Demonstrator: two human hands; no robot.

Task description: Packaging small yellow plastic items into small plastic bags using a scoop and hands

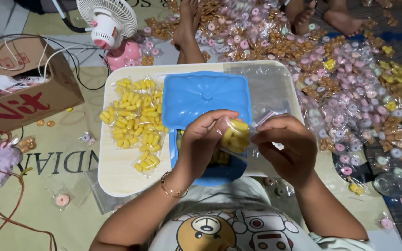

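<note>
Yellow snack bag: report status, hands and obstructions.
Left hand and right hand both pinching small clear bag of yellow snacks. Held above blue container. Nothing blocking.

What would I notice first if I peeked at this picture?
Probably the two hands in the middle: the left hand and right hand pinch a small clear bag of yellow snacks over a blue container. Beside it, on the pale tray, lie more yellow snack bags. On the right, a huge spread of pink and brown packets covers the floor.
</note>
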